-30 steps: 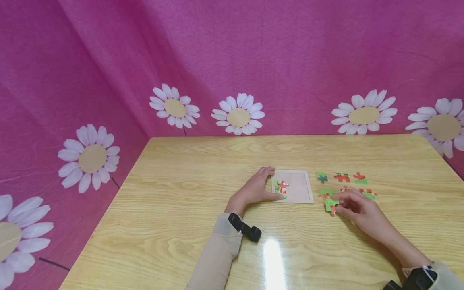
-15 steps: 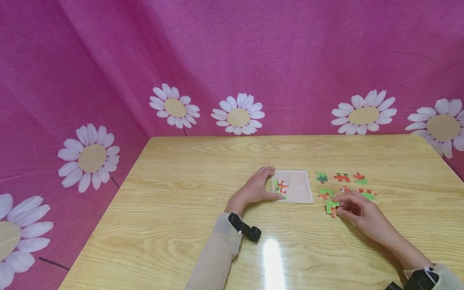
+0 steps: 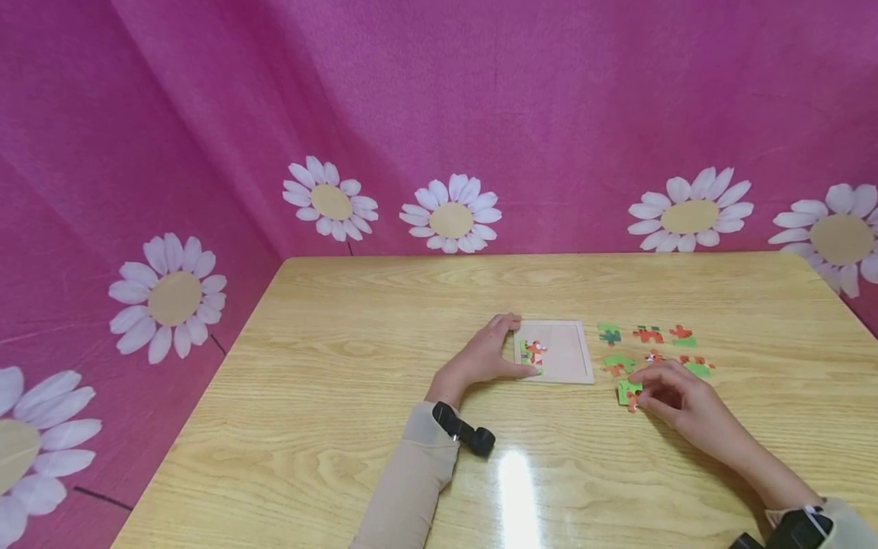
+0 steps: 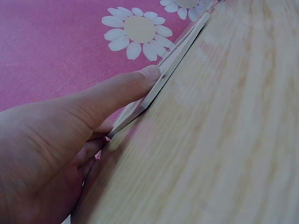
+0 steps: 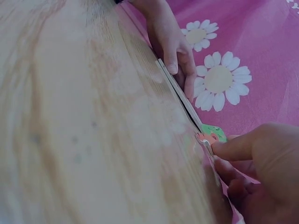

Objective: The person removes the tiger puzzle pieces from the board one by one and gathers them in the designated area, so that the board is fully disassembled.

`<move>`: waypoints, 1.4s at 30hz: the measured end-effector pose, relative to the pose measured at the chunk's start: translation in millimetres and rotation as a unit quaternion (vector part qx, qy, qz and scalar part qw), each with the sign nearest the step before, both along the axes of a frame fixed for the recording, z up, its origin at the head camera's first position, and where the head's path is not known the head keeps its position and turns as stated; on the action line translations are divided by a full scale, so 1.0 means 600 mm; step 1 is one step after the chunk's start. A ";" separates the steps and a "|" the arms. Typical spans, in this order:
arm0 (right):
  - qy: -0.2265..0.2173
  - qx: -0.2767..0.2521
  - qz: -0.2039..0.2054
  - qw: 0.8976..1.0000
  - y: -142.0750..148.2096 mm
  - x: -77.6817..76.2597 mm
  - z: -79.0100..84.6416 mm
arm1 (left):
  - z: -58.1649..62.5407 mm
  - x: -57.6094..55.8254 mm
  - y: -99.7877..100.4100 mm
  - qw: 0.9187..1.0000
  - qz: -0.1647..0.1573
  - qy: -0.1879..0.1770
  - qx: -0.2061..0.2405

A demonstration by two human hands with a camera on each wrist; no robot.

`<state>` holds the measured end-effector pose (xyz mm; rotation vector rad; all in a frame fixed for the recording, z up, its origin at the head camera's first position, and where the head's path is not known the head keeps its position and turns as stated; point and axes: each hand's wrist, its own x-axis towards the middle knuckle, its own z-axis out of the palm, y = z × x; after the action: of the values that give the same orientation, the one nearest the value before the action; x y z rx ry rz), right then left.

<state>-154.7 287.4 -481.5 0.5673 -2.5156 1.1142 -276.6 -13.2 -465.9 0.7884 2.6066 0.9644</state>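
My left hand (image 3: 479,355) holds the left side of a shallow wooden puzzle frame (image 3: 568,352). Its thumb (image 4: 133,84) lies on the near rim, and the other fingers reach the far left corner. Inside the frame, several joined puzzle pieces (image 3: 534,350) with orange, white and green print sit at the left. Right of the frame, my right hand (image 3: 686,400) pinches a green and orange puzzle piece (image 3: 627,393) between thumb and fingers. In the right wrist view, that piece (image 5: 213,132) shows at the fingertips; its underside is hidden.
Loose puzzle pieces lie in rows right of the frame, among them a green one (image 3: 609,333), a red one (image 3: 648,334) and a green-orange one (image 3: 619,364). The right hand partly covers the nearer row. A pink flowered cloth (image 3: 562,122) hangs behind the wooden table (image 3: 309,366).
The piece in my right hand has shifted very slightly toward me and turned a little. My left hand and the puzzle frame have stayed in place.
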 end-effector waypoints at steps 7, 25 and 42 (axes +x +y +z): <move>0.008 0.016 0.000 1.000 0.001 -0.002 0.000 | -0.001 -0.001 0.000 1.000 -0.002 -0.002 0.005; -0.018 0.053 0.036 0.998 0.011 -0.008 0.002 | 0.000 0.000 0.000 1.000 -0.002 -0.001 0.011; -0.060 0.000 -0.025 0.998 -0.009 -0.019 0.016 | 0.000 0.001 0.001 1.000 -0.002 0.002 0.001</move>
<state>-166.2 281.9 -472.1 0.4468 -2.6161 1.1612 -276.1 -12.4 -465.6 0.7961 2.6059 0.9651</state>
